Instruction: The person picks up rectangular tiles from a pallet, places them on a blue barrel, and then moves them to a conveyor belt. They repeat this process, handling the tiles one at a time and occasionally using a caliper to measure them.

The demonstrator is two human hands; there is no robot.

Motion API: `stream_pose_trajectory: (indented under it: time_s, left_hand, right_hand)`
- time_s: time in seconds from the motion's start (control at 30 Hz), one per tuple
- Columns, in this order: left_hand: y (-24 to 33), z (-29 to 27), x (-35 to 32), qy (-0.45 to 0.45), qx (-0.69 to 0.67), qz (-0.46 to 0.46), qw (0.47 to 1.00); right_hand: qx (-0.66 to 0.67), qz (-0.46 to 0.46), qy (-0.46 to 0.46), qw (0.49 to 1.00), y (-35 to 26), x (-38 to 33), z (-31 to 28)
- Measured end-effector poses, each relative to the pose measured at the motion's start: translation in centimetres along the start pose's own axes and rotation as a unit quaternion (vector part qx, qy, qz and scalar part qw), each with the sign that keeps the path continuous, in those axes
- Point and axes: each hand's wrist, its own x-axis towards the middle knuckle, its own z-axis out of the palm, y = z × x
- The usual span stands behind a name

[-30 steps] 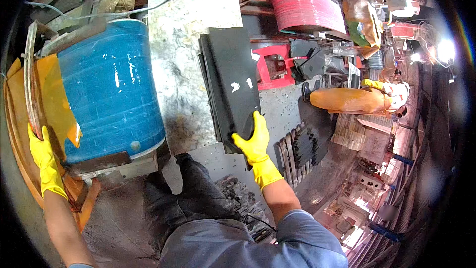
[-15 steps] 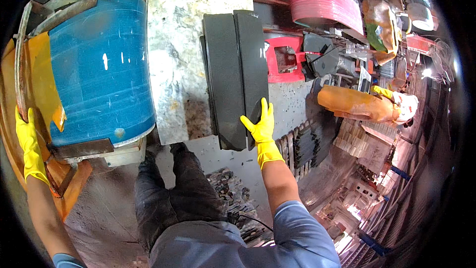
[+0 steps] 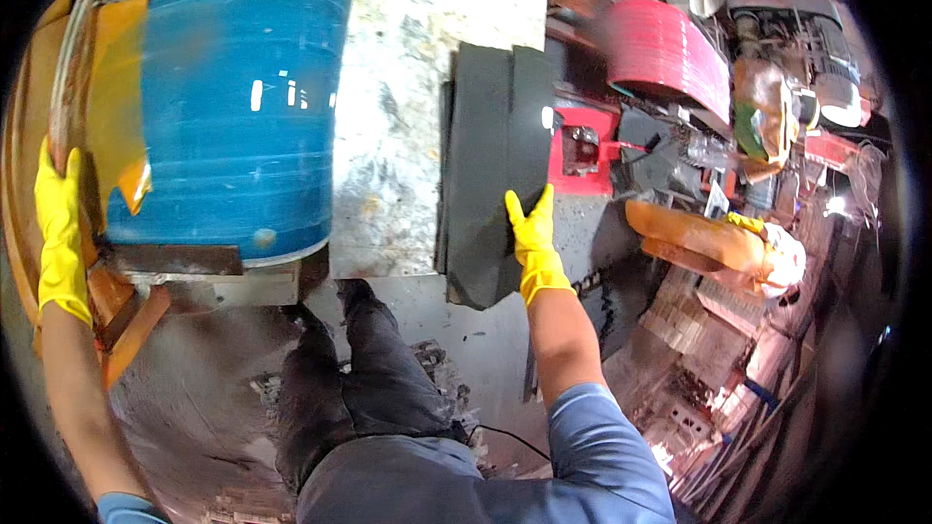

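right hand [image 3: 532, 243]: fingers clenched on lower right edge of black rubber sheet [image 3: 490, 170] | sheet rises up and away from those fingers, long axis vertical, against grey metal plate [image 3: 413, 107] | left hand [image 3: 60, 233]: well apart, grasping rim beside blue drum [image 3: 228, 107]

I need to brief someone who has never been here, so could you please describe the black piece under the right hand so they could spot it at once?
Start at the big blue drum on the left; just right of it lies a pale, mottled metal plate. Along that plate's right edge lies the black sheet, with the right hand in a yellow glove on its lower right edge. It is the only flat matte black slab, long and creased lengthwise.
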Motion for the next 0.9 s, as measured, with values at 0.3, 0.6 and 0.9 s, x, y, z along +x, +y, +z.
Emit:
stream_pose_trajectory:
  time_s: [0.3, 0.6, 0.9]
  left_hand:
    - [13.1, -8.9, -2.9, 0.033, -0.071, -0.071, 0.994]
    - [11.2, -8.6, -29.9, 0.011, -0.08, 0.142, 0.987]
    - [-18.5, -16.8, -83.8, -0.296, -0.228, -0.402, 0.836]
  right_hand:
    - [-0.365, -0.2, 0.037, 0.909, -2.8, -4.8, 2.3]
    - [-0.206, -0.251, -0.214, 0.921, -7.4, -20.4, 7.5]
    - [0.008, -0.241, -0.591, 0.77, -27.3, -57.6, 16.7]
